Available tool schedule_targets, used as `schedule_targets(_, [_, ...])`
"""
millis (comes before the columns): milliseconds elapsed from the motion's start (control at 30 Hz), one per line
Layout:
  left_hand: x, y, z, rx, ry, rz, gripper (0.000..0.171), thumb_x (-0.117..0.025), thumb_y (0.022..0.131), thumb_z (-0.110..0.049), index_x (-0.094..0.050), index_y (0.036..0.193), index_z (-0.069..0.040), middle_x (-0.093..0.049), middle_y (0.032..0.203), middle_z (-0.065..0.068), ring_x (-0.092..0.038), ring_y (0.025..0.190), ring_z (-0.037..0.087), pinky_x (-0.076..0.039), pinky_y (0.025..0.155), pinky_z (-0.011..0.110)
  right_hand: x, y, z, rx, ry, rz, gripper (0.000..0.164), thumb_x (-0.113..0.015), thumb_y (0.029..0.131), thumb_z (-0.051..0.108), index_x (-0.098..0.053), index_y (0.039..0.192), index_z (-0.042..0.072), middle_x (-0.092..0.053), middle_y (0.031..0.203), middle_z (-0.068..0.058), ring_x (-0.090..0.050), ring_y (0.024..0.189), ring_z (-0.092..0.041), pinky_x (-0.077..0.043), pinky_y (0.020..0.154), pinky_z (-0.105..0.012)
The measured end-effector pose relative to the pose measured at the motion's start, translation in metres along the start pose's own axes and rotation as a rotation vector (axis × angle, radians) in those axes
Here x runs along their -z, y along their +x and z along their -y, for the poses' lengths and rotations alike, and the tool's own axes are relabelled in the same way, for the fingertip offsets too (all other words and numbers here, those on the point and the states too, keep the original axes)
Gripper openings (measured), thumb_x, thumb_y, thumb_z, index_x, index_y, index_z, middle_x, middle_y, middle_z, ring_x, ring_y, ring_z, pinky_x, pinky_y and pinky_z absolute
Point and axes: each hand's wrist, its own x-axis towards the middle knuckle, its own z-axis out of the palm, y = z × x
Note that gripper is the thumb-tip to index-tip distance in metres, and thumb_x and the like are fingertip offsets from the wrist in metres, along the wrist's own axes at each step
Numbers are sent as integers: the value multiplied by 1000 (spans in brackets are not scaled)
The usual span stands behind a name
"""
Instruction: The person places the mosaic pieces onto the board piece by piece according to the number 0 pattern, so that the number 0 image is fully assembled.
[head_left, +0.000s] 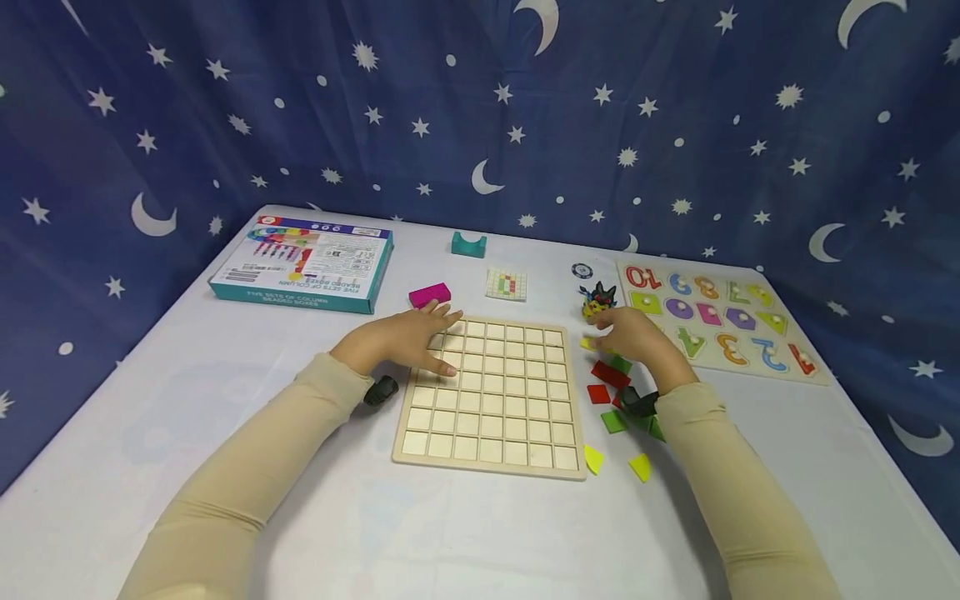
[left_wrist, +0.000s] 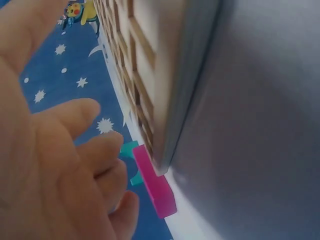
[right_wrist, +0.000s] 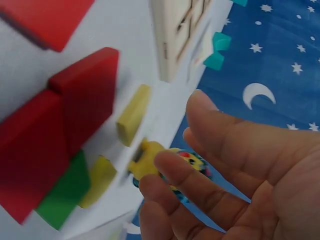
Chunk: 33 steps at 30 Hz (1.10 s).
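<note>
A wooden grid board point(head_left: 491, 427) lies on the white table with bare square cells. My left hand point(head_left: 405, 337) is spread over its upper left corner, fingers extended and holding nothing. Just beyond those fingertips sits a magenta block point(head_left: 430, 295). To the board's right, my right hand point(head_left: 636, 333) hovers with bent, separated fingers and nothing between them. Its fingertips are close to a small yellow figure point(head_left: 597, 298) with dark pointed ears, and overlap it in the right wrist view. Under and beside this hand lie red tiles point(head_left: 611, 374), green tiles point(head_left: 613, 422) and yellow pieces point(head_left: 640, 467).
At the back left lies a flat teal-edged box point(head_left: 307, 296). A teal notched block point(head_left: 468, 244), a small grid pattern card point(head_left: 506, 284) and a round chip point(head_left: 582, 271) stand behind the board. A number puzzle board point(head_left: 802, 377) occupies the right; a starry curtain point(head_left: 435, 100) hangs behind.
</note>
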Motion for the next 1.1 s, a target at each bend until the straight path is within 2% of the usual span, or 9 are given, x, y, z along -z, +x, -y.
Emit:
schedule_targets(167, [-4,0,0,23,-24,69,95,-66,79,-50,-16,148,-7,-8,154,16,1,142,33,-9,113,51,-5,6,-4,6,-11,6,33,-61,84,8,-61,116,-1,-56,120,-22,-52,108,-35,-45,90,-46])
schedule_targets(333, [-6,-1,0,19,-18,122,94,-65,81,-49,-17,147,-4,-5,154,18,3,142,34,-7,114,49,-7,9,-7,-8,-28,18,35,-63,81,5,-61,116,-1,-59,117,-21,-54,102,-32,-47,88,-43])
schedule_targets(567, [-8,-3,-2,21,-13,130,94,-64,81,-48,-15,147,-3,-3,154,18,5,142,33,-7,114,48,-10,14,-6,-33,-54,35,35,-62,82,2,-62,116,-1,-58,118,-21,-56,96,-28,-48,87,-42])
schedule_targets(800, [-8,-1,-1,23,-1,135,93,-63,83,-47,-12,147,-2,-1,153,19,6,141,33,-6,115,47,-10,17,-4,-45,-63,15,29,-64,81,1,-65,111,-1,-62,109,-18,-56,82,-23,-51,77,-35])
schedule_targets(967, [-8,-1,-2,17,19,146,92,-61,84,-47,-11,147,0,-1,153,21,5,141,35,-6,114,47,-9,17,-3,-16,-63,-6,20,-62,79,-2,-69,98,2,-62,97,-16,-53,76,-23,-47,64,-29])
schedule_targets(1100, [-8,0,-3,21,36,158,92,-59,85,-47,-10,147,0,-1,153,21,4,141,35,-7,114,48,-5,15,-2,32,-76,-29,19,-57,80,-4,-70,91,2,-64,98,-16,-51,77,-24,-44,63,-28])
